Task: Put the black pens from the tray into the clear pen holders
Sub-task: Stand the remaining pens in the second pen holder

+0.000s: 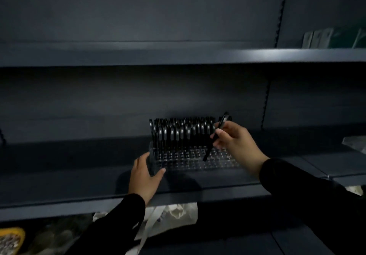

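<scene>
**K:** Sleeves fill the bottom of frame. Left hand [145, 177] at 7 o'clock of the clear pen holder [195, 158], fingers spread and fairly straight, bracing its left end. Not gripping.

**M:** Right?

**K:** Right hand [234, 140] at the holder's 2 o'clock, pinching one black pen [214, 138] between thumb and fingertips. Pen tilted, low tip over the empty front holes, not seated yet.

**M:** Other pens?

**K:** Row of black pens [182, 132] standing in the back holes, 12 o'clock side. Tray isn't in view.

**M:** How to land it?

**K:** I'd bring the pen upright first, then drop it straight into a hole. Keep the left brace so the holder doesn't skid.

**M:** Room?

**K:** Open above the front rows. Shelf edge [178, 199] close at 6 o'clock, upper shelf [178, 56] well clear overhead. Filled row at the back is the thing to avoid knocking.
</scene>
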Demonstrator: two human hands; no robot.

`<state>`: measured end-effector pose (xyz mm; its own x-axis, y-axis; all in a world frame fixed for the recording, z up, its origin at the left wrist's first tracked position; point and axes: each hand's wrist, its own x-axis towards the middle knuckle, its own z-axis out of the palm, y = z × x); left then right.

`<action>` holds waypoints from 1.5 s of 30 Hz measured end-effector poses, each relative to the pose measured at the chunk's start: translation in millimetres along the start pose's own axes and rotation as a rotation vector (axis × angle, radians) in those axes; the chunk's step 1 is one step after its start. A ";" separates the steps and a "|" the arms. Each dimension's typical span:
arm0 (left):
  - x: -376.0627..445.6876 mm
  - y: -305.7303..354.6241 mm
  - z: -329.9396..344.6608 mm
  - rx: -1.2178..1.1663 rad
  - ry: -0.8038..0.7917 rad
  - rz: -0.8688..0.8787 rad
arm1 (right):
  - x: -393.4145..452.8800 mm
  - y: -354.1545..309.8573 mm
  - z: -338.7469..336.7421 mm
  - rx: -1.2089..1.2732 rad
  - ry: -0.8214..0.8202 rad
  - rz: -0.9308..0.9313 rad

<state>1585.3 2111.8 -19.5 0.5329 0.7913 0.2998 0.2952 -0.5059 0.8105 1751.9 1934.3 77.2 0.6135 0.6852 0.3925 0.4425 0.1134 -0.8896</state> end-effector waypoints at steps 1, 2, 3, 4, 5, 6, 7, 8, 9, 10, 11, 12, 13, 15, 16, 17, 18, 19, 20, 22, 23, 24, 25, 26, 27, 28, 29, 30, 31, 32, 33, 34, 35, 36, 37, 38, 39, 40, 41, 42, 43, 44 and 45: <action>7.1 -1.1 1.5 -0.035 -0.040 -0.012 | 7.5 -1.2 0.6 0.001 0.002 0.009; 13.4 -3.1 3.3 -0.057 -0.074 -0.019 | 13.5 -2.6 2.3 -0.007 -0.001 0.015; 18.8 -5.6 5.3 -0.073 -0.098 -0.025 | 18.8 -1.9 3.3 -0.018 -0.002 0.019; 23.5 -7.9 7.4 -0.082 -0.119 -0.038 | 23.8 -0.5 4.6 -0.030 -0.001 0.021; 27.6 -10.5 9.6 -0.084 -0.131 -0.045 | 28.2 2.0 5.7 -0.047 0.006 0.021; 31.4 -13.7 12.2 -0.084 -0.140 -0.052 | 32.7 4.0 7.0 -0.066 0.017 0.018; 34.5 -16.2 14.2 -0.086 -0.147 -0.052 | 36.9 6.7 8.4 -0.082 0.030 0.019; 37.5 -19.7 16.2 -0.095 -0.161 -0.057 | 40.0 8.6 10.5 -0.092 0.046 0.023; 40.3 -23.2 18.0 -0.109 -0.175 -0.052 | 43.1 11.2 12.7 -0.095 0.058 0.026; 42.4 -27.1 20.0 -0.125 -0.186 -0.051 | 45.4 13.3 15.3 -0.099 0.068 0.032; 44.2 -30.2 21.5 -0.140 -0.192 -0.041 | 47.8 16.1 17.7 -0.105 0.073 0.044; 44.7 -34.0 23.4 -0.156 -0.195 -0.040 | 49.6 19.0 20.2 -0.106 0.077 0.058; 44.4 -36.1 25.0 -0.162 -0.198 -0.035 | 52.5 23.1 22.1 -0.106 0.080 0.071; 42.9 -40.4 28.7 -0.146 -0.182 -0.012 | 58.8 30.5 25.6 -0.086 0.092 0.091; 42.9 -42.4 30.7 -0.127 -0.168 0.002 | 62.3 33.5 27.4 -0.065 0.098 0.101; 43.0 -43.3 32.1 -0.102 -0.154 0.014 | 65.1 36.0 28.9 -0.040 0.104 0.112; 43.7 -44.1 32.9 -0.086 -0.137 0.024 | 67.3 37.2 31.3 -0.014 0.105 0.121; 44.4 -44.2 33.3 -0.067 -0.123 0.031 | 69.4 38.7 34.2 0.008 0.106 0.128; 44.9 -43.9 33.8 -0.054 -0.114 0.031 | 70.6 39.4 37.3 0.024 0.106 0.129; 46.2 -44.0 34.9 -0.031 -0.102 0.035 | 73.8 41.6 43.2 0.024 0.113 0.128; 46.2 -43.5 35.1 -0.023 -0.097 0.033 | 75.3 43.3 45.6 0.013 0.112 0.131; 46.4 -44.0 35.6 -0.024 -0.092 0.030 | 76.2 44.5 47.5 0.002 0.107 0.137; 46.2 -43.9 35.7 -0.025 -0.092 0.033 | 76.7 46.9 48.8 -0.009 0.102 0.146; 46.0 -43.9 35.7 -0.032 -0.094 0.039 | 77.4 49.6 49.7 -0.009 0.094 0.160; 45.9 -43.9 35.4 -0.031 -0.098 0.044 | 78.1 52.5 49.8 -0.008 0.082 0.182; 45.9 -43.8 35.4 -0.034 -0.098 0.046 | 78.2 55.6 50.0 -0.010 0.062 0.213; 46.0 -44.0 35.5 -0.031 -0.100 0.039 | 78.7 59.4 50.3 -0.007 0.043 0.243; 46.3 -44.0 35.6 -0.034 -0.099 0.030 | 78.5 62.0 50.6 0.019 0.018 0.270; 46.7 -43.5 35.1 -0.040 -0.099 0.023 | 77.6 64.7 51.0 0.042 -0.011 0.289; 47.2 -43.1 34.6 -0.054 -0.100 0.016 | 76.1 66.7 51.8 0.063 -0.022 0.301; 47.7 -42.2 33.7 -0.075 -0.105 0.009 | 75.2 69.3 53.3 0.054 -0.036 0.303; 48.0 -41.6 33.1 -0.100 -0.115 -0.003 | 74.8 72.6 54.4 0.035 -0.057 0.305; 48.2 -40.9 32.5 -0.120 -0.128 -0.016 | 74.5 76.0 56.3 0.016 -0.062 0.309; 48.1 -41.4 32.3 -0.134 -0.134 -0.025 | 73.8 77.1 58.7 0.018 -0.058 0.321; 47.9 -41.9 32.1 -0.137 -0.134 -0.026 | 74.2 78.8 60.4 0.013 -0.040 0.327; 47.7 -42.9 31.8 -0.135 -0.127 -0.022 | 74.7 80.4 61.2 -0.005 -0.031 0.320; 47.6 -43.9 31.6 -0.127 -0.122 -0.018 | 75.3 81.3 61.5 -0.012 -0.024 0.318; 47.7 -44.8 31.6 -0.123 -0.125 -0.016 | 75.5 81.7 61.7 -0.005 -0.020 0.322; 47.2 -44.4 31.6 -0.124 -0.134 -0.018 | 76.2 82.9 61.4 -0.010 -0.016 0.323; 46.1 -43.3 31.3 -0.135 -0.142 -0.028 | 76.0 83.9 60.9 -0.033 -0.014 0.314; 44.7 -42.0 31.0 -0.148 -0.141 -0.045 | 74.4 84.0 60.5 -0.056 -0.007 0.301; 43.3 -40.5 30.7 -0.167 -0.122 -0.063 | 71.2 81.6 59.6 -0.074 0.005 0.292; 41.4 -37.9 29.3 -0.190 -0.089 -0.080 | 66.8 78.7 57.9 -0.086 0.028 0.285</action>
<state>1619.4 2153.7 -52.5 0.5843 0.7886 0.1918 0.1889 -0.3619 0.9129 1789.9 2030.6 19.9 0.7380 0.6607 0.1371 0.3027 -0.1426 -0.9423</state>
